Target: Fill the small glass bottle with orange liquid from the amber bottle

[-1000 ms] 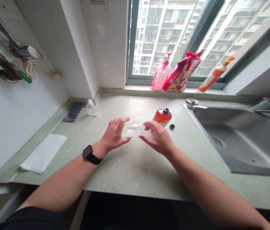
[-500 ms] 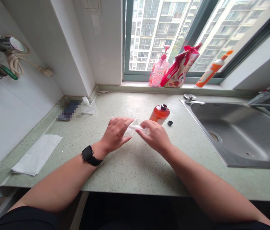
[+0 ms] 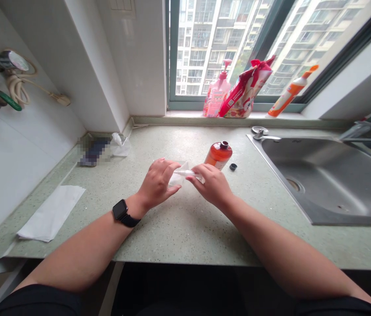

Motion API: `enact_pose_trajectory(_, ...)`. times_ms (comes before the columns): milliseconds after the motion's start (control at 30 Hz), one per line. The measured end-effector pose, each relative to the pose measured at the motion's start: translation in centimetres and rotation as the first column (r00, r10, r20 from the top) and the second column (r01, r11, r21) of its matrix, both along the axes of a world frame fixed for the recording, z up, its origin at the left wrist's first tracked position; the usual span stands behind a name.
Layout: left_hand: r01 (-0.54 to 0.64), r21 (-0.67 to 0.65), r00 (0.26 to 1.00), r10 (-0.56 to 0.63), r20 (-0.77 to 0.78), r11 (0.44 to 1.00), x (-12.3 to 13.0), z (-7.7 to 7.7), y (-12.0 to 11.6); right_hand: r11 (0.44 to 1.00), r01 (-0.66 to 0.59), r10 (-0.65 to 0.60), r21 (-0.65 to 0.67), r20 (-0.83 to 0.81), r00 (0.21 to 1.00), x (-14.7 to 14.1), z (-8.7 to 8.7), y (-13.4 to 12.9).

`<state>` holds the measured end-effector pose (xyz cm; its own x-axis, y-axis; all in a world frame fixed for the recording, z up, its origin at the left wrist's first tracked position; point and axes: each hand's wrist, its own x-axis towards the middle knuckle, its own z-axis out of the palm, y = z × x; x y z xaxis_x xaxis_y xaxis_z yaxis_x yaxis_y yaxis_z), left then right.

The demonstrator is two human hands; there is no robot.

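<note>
Left hand (image 3: pixel 158 184) curled, fingers closed on a clear plastic wrapper (image 3: pixel 176 178); right hand (image 3: pixel 212 186) pinching a slim white plastic tube (image 3: pixel 185 173) projecting from it. Both sit over the speckled green stone worktop (image 3: pixel 185 228), uncapped orange plastic bottle (image 3: pixel 219 156) at 1 o'clock.

Small clear plastic piece (image 3: pixel 176 179) right between the hands, kinda crinkly, held in the left hand (image 3: pixel 157 182), with a slim white tube (image 3: pixel 185 173) lying sideways across it, far end pinched in the right hand (image 3: pixel 212 186). Exact shape hard to make out, too much covered by fingers. Just past the right hand, an orange bottle (image 3: pixel 219 156), upright, no cap on, dark neck showing. Little black cap (image 3: pixel 233 166) lying just beside it, not touching.
</note>
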<state>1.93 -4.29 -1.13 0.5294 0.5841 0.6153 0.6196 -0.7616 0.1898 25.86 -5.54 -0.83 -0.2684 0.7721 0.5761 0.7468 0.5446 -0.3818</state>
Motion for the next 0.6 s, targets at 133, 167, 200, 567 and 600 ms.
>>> enact_pose_trajectory(133,0.006,-0.022,1.000,-0.006,0.010,1.000,-0.03,0.16,0.00,0.999,-0.023,0.022,0.036,0.022,1.000,0.21,-0.39,0.32)
enact_pose_trajectory(167,0.010,-0.027,1.000,-0.009,0.013,1.000,-0.06,0.20,0.01,0.999,-0.034,0.032,0.042,0.030,0.999,0.26,-0.43,0.37)
enact_pose_trajectory(200,0.013,-0.032,1.000,-0.013,0.016,0.999,-0.11,0.23,0.02,0.998,-0.047,0.046,0.045,0.036,0.998,0.29,-0.43,0.40)
enact_pose_trajectory(567,0.004,-0.025,0.999,-0.003,0.036,1.000,-0.36,0.54,0.08,0.995,-0.080,0.086,0.052,-0.131,0.988,-0.04,0.30,-0.04)
enact_pose_trajectory(600,0.003,-0.026,0.999,-0.002,0.039,1.000,-0.36,0.56,0.07,0.997,-0.071,0.076,0.044,-0.143,0.987,0.00,0.22,0.02)
